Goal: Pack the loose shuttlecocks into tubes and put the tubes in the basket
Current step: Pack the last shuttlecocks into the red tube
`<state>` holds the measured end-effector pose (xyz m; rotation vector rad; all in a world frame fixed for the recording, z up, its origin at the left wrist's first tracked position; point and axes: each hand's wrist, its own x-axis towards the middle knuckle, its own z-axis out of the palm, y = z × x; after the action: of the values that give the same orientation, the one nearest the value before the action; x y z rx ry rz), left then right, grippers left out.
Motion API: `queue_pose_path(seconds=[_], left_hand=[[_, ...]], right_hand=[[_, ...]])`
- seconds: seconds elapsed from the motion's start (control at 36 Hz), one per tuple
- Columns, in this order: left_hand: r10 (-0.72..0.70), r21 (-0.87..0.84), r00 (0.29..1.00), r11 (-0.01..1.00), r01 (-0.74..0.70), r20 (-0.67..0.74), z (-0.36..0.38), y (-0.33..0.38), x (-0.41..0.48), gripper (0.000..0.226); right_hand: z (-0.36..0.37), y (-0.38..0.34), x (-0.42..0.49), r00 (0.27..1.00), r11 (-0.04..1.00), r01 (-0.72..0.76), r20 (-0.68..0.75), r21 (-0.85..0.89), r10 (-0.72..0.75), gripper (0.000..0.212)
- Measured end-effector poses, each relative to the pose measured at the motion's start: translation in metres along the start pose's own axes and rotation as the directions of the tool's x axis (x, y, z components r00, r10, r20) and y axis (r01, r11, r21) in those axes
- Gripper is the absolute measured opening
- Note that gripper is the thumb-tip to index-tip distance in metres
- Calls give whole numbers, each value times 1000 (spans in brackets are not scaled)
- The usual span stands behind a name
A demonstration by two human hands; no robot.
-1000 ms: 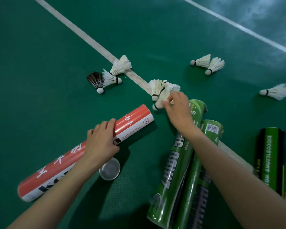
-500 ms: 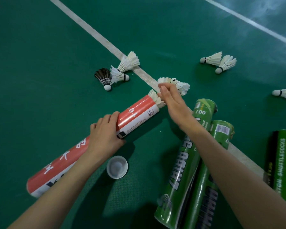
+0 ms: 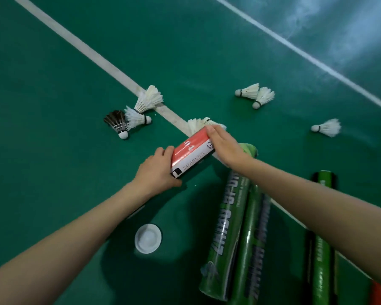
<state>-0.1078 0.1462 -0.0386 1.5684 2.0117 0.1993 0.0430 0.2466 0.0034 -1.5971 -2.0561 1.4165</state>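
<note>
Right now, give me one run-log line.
step: loading red tube | left hand: grips tube | right hand: presses over its mouth | cap: off, on floor | loose shuttlecocks: several on floor

Red-and-white tube [image 3: 190, 155] tilted at centre frame, white shuttlecocks [image 3: 149, 99] scattered above it, three green tubes [image 3: 223, 238] lying lower right.

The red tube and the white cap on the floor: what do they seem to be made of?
The red tube: probably cardboard under a smooth printed wrap; it shows crisp lettering and a soft sheen. The white cap: likely moulded plastic, dull finish; even white colour with a thin raised rim. Neither is certain.
</note>
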Motion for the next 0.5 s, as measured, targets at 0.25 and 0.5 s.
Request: queue_pose_path(seconds=[0.25,0.5], left_hand=[[180,29,983,983,-181,44,-45,72,28,92],[208,65,978,976,-207,-1,-27,129,72,84]], right_hand=[[-86,-4,-24,963,987,-158,-214,40,163,48],[-171,73,0,886,946,-307,-392,-99,247,51]])
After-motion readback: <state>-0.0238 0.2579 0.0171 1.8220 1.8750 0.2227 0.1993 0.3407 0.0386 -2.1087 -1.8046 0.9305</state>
